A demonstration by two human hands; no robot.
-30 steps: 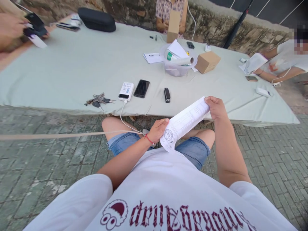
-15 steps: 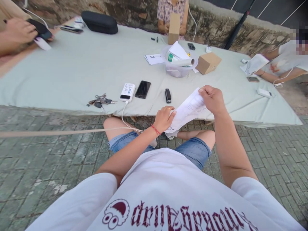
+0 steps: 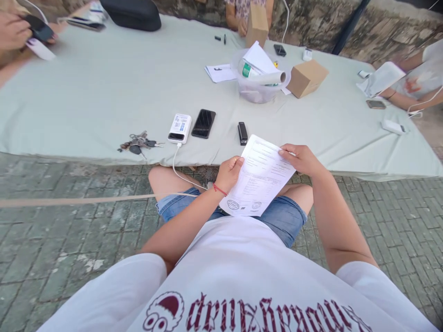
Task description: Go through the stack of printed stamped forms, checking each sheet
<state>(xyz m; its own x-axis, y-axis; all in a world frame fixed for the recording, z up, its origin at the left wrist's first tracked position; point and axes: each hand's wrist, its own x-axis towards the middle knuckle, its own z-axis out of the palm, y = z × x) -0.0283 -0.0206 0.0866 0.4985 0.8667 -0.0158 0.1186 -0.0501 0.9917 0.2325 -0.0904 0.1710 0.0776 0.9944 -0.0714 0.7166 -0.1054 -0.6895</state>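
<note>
Paperwork (image 3: 259, 177), a printed sheet with two round stamps near its lower edge, is held flat and face-up over the lap of a seated person in denim shorts. The sheet is gripped on its left edge by the left hand (image 3: 229, 173), fingers closed on the paper, and on its upper right edge by the right hand (image 3: 300, 159), thumb and fingers pinched on it. A red string is worn on the left wrist. Just beyond the sheet, on the cloth-covered table (image 3: 104, 101), a black stapler (image 3: 242, 133), a dark phone (image 3: 204, 123), a white power bank (image 3: 180, 128) with its cable hanging down, and a bunch of keys (image 3: 140, 143) are laid out. Farther back a clear tub (image 3: 258, 90) of rolled papers and a cardboard box (image 3: 306, 78) are seen. Other people's hands are visible at the table's far corners.
</note>
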